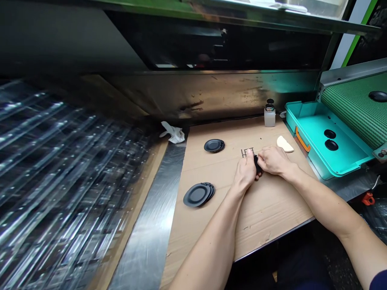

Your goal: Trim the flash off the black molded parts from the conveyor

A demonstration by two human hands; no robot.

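A matt finish is noted on the held piece [258,164] and smooth discs [197,195], dull cardboard on the sheet [272,209], glossy plastic on the bin [343,157], scuffed metal on the bench [151,229]. The blurred stack [72,181] is tentatively recorded as clear plastic.

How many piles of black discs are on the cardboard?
2: a nearer pile and a farther pile, both on the left part of the cardboard. Others might be hidden.

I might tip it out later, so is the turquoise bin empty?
No: at least two small black discs lie on the floor of the turquoise bin, with bare surface around them.
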